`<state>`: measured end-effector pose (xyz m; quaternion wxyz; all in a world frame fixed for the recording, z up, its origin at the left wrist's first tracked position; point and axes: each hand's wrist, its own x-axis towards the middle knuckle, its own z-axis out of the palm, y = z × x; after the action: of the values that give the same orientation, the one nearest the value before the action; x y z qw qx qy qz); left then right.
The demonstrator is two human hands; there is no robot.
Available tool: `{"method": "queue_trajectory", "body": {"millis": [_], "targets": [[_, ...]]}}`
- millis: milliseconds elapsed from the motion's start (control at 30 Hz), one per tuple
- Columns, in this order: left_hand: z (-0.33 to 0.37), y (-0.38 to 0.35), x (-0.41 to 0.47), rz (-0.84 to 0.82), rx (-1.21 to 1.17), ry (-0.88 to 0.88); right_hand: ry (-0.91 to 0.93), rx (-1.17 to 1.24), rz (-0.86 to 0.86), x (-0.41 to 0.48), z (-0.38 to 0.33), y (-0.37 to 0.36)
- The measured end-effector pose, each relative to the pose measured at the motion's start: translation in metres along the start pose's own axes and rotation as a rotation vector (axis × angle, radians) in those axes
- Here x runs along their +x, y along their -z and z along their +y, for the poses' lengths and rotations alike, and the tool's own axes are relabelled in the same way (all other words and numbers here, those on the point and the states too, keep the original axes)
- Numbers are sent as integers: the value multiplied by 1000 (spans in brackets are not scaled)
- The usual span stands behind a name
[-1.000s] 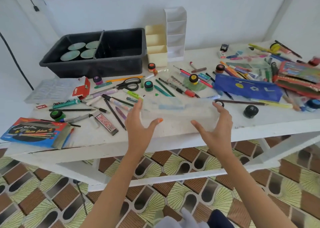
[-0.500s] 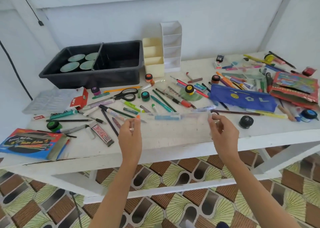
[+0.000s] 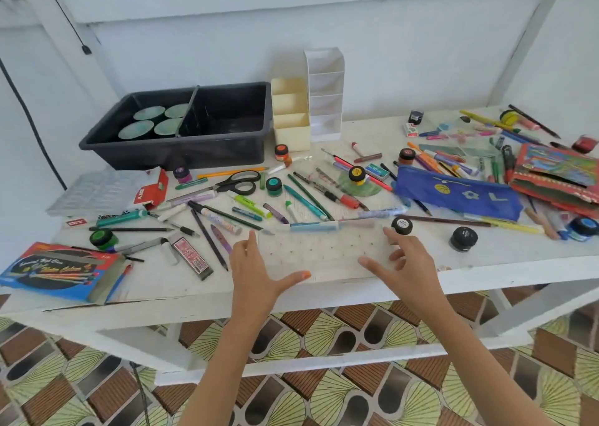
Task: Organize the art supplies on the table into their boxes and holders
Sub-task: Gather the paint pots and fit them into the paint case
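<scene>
The white table (image 3: 486, 263) spans the view, strewn with pens, pencils and markers from nine o'clock round to three. At ten o'clock stands a black two-compartment tub (image 3: 210, 155). Four round teal-green discs (image 3: 135, 130) sit in its left compartment.

At three o'clock lies a red coloured-pencil box (image 3: 564, 166), partly open. At eight o'clock a blue and red watercolour box (image 3: 55, 271) sits near the front edge. A blue fabric pencil pouch (image 3: 453, 195) lies at two o'clock, just beside the red box. A clear moulded tray (image 3: 97, 192) rests at nine o'clock. At twelve o'clock two stepped desk organizers stand side by side, the white one (image 3: 325, 95) taller than the cream one (image 3: 290, 124), and the cream one is next to the tub.

A clear plastic pouch (image 3: 324, 253) lies flat at six o'clock, near the front edge. I cannot tell whether it rests on the table or is held just above it. The left hand (image 3: 252, 276) is at its left end, fingers straight and thumb spread along the lower edge. The right hand (image 3: 408, 270) is at its right end, fingers spread and loose, thumb reaching inward.

Black-handled scissors (image 3: 240, 182) lie at eleven o'clock of the clear pouch. A small black paint jar (image 3: 402, 225) sits just beside the right index fingertip. A second black jar (image 3: 463, 239) stands at three o'clock of it.
</scene>
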<state>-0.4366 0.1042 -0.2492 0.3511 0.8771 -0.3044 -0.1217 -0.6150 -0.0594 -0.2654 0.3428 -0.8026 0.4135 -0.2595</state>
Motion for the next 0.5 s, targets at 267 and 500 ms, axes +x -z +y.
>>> {"method": "queue_trajectory", "body": {"millis": [267, 500], "targets": [[-3, -6, -1, 74, -110, -3, 18, -15, 57, -2, 4, -6], [6, -12, -4, 192, 14, -79, 4, -14, 132, -6, 1, 0]]}}
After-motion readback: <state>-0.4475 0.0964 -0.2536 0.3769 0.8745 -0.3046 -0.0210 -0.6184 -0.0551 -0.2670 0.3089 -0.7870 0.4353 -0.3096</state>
